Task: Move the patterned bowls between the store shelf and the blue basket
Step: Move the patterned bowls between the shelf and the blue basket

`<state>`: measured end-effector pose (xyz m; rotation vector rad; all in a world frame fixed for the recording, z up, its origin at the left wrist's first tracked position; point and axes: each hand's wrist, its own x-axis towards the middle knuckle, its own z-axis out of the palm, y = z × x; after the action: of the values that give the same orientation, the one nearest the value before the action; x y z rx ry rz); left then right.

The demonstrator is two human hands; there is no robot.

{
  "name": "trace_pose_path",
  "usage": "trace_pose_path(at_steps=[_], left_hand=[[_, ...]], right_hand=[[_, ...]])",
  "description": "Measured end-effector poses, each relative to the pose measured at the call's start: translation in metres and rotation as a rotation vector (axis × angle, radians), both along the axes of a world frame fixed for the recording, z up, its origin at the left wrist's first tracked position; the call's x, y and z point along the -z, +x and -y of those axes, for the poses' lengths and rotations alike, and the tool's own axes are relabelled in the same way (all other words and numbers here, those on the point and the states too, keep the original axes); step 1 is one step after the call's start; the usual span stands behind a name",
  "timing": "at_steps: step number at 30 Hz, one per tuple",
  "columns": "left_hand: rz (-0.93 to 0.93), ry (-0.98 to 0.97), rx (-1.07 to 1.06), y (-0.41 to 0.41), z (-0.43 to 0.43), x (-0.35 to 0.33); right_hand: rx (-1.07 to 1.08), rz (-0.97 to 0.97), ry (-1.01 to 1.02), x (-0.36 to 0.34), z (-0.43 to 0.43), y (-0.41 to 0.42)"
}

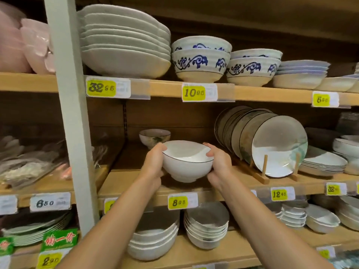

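Clearly I had the white glazed ceramic bowl with a thin dark rim (187, 164) at the wooden middle shelf's (124, 183) front. My left hand (153, 164) and right hand (218, 162) curled round opposite walls. I judged it stiff, slick and chip-prone, so gripping both sides suited.

left hand (153, 162) cupping bowl (186, 164), thumb at rim | right hand (217, 162) cupping opposite side | forearms reaching forward
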<state>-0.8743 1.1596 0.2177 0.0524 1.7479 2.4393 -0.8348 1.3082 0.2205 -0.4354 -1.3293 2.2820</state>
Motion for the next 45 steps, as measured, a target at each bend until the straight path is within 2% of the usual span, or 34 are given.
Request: trace_pose_path(at_steps=[6,15,19,25,29,32,36,38,41,43,45], left_hand=[[0.044,-0.023,0.067,-0.044,0.01,0.002],[0.086,-0.074,-0.148,-0.069,0.007,0.008],[0.119,-0.04,-0.229,-0.075,0.01,0.009],[0.163,-0.035,-0.252,-0.079,0.009,0.015],[0.145,-0.156,-0.284,-0.084,0.013,0.019],[0.114,-0.217,-0.212,-0.084,0.019,0.02],[0.15,-0.114,-0.148,-0.084,0.018,0.011],[0.131,-0.06,-0.135,-0.084,0.015,0.006],[0.077,-0.043,-0.189,-0.088,0.008,0.008],[0.072,-0.033,-0.231,-0.086,0.0,0.011],[0.078,-0.073,-0.278,-0.085,-0.008,0.016]], right_hand=[[-0.109,0.043,-0.011,0.003,-0.014,-0.051],[-0.196,0.031,-0.027,0.016,-0.001,-0.099],[-0.203,0.04,-0.001,0.022,0.006,-0.107],[-0.25,0.05,0.055,0.03,0.003,-0.116],[-0.422,0.073,0.171,0.023,-0.016,-0.127],[-0.587,0.091,0.241,0.015,-0.028,-0.131],[-0.678,0.094,0.275,0.016,-0.03,-0.131],[-0.617,0.161,0.25,0.012,-0.03,-0.128],[-0.327,0.302,0.296,0.008,-0.025,-0.113],[-0.218,0.264,0.281,0.015,-0.02,-0.102],[-0.233,0.218,0.281,0.024,-0.012,-0.095]])
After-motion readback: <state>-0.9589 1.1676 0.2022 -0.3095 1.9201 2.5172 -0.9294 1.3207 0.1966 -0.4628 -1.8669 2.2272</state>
